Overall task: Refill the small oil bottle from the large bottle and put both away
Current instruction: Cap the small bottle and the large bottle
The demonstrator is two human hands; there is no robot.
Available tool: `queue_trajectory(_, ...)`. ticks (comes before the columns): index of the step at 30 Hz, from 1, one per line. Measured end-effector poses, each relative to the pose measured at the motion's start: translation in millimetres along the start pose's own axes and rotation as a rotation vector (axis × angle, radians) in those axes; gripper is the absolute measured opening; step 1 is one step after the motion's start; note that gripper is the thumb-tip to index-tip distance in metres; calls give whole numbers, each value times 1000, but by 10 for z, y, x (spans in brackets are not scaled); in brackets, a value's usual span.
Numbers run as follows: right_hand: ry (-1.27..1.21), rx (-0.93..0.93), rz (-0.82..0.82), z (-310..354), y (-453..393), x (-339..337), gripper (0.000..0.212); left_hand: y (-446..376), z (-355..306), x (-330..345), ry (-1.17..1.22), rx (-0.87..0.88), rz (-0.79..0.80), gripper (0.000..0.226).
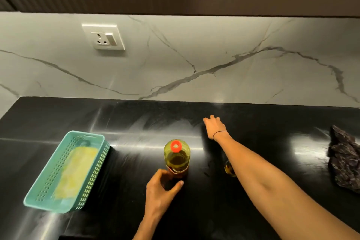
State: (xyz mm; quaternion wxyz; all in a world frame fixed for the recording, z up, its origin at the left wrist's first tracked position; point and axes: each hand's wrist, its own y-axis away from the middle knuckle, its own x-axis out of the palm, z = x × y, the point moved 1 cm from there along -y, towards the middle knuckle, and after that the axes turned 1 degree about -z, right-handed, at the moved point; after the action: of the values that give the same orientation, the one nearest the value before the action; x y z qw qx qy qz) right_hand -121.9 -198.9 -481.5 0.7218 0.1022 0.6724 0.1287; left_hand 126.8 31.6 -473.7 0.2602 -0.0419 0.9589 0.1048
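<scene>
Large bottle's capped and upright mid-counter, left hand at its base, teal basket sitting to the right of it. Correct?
Not quite: the head view shows the teal basket to the left of the large bottle. The rest holds: cap on, upright, left hand at its base.

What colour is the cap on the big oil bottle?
Orange-red, with a pale emblem on the cap, seen best in the head view.

The left hand [161, 187] is curving thumb and fingers into an open C, gripping nothing. The right arm is stretching far forward, its hand [214, 125] (a thin dark band circling the wrist) apparently lying flat, fingers loosely extended.
</scene>
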Motion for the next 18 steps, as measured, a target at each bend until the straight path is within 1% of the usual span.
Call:
queue_trajectory(3, -19, -38, -39, 45, 168, -38, 39, -112, -76, -107, 14, 41, -55, 57)
queue_trajectory(5, -130, -53, -124, 132, 280, -153, 27, -197, -156, -178, 34, 67, -71, 75)
queue_trajectory(7, -360, -84, -221, 236, 435, -323, 16, -274, -248, -227, 52, 100, -50, 89)
queue_trajectory(8, -502, -124, -254, 295, 541, -425, 14, -307, -299, -247, 64, 119, -22, 93)
queue_trajectory(10, -716, -242, -283, 417, 824, -660, 12, -364, -397, -272, 83, 161, 38, 95)
queue_trajectory(11, -759, -318, -281, 480, 977, -777, 11, -387, -453, -279, 93, 186, 59, 94)
queue_trajectory(13, -759, -478, -272, 625, 1305, -1016, 10, -409, -568, -316, 116, 234, 72, 91)
queue_trajectory(15, -702, -605, -261, 761, 1591, -1217, 12, -410, -672, -349, 122, 280, 72, 89)
queue_trajectory(18, -532, -727, -204, 912, 1828, -1404, 15, -406, -793, -382, 110, 313, 93, 85)
